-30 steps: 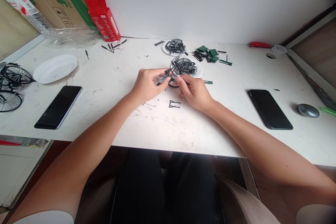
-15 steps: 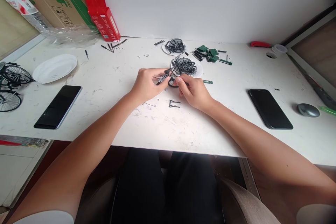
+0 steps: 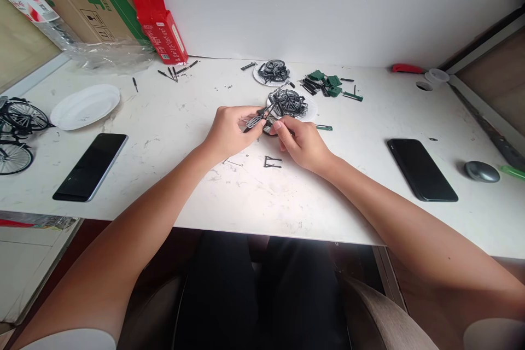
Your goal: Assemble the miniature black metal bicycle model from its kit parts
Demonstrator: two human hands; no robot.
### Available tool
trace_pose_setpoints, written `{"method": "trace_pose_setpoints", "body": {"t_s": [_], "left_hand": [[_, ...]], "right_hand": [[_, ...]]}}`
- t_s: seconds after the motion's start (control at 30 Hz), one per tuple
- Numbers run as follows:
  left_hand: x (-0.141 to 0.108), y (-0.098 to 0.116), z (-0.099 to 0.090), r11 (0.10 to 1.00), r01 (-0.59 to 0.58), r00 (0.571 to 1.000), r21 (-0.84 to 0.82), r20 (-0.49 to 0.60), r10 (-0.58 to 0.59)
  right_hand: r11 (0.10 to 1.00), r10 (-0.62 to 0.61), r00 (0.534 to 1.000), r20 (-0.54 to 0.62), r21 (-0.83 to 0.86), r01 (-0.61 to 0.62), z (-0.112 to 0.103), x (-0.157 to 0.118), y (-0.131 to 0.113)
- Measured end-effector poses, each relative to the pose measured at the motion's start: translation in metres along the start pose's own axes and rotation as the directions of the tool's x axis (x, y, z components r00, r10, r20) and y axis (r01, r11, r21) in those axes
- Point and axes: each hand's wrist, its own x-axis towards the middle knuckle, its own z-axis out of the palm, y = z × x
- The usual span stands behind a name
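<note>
Above the middle of the table, my left hand [image 3: 235, 130] is closed on a small black-and-silver model bicycle [image 3: 256, 120], which is only partly assembled as far as it shows. Its silver rack-like part points toward me, and thin black tubes rise toward the back. My right hand [image 3: 301, 139] is closed in a pinch at the bicycle's right side, thumb against forefinger by the wheel. My fingers hide whatever is between them. Just below lies a small dark bracket-shaped part [image 3: 272, 162]. Behind my hands, black wheels and bicycle parts [image 3: 289, 103] fill a white paper plate [image 3: 312, 112].
A second plate of parts [image 3: 274, 72] stands behind, beside green and black pieces [image 3: 328, 83]. Leftward are a white plate [image 3: 86, 106], model bicycles [image 3: 18, 126], a phone [image 3: 90, 167] and a red box [image 3: 166, 38]. Rightward lie another phone [image 3: 422, 169] and a grey rounded object [image 3: 482, 171].
The wheel between my hands shows less of its round outline now, as if turned or tilted slightly. Both hands keep nearly the same place and grip.
</note>
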Motion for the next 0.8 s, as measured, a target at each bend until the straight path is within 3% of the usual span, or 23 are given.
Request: {"method": "trace_pose_setpoints", "body": {"t_s": [0.8], "left_hand": [[0.0008, 0.0028, -0.0013, 1.0, 0.017, 0.999, 0.006, 0.03, -0.017]], "right_hand": [[0.999, -0.033, 0.999, 0.027, -0.025, 0.034, 0.0019, 0.0003, 0.0034]]}}
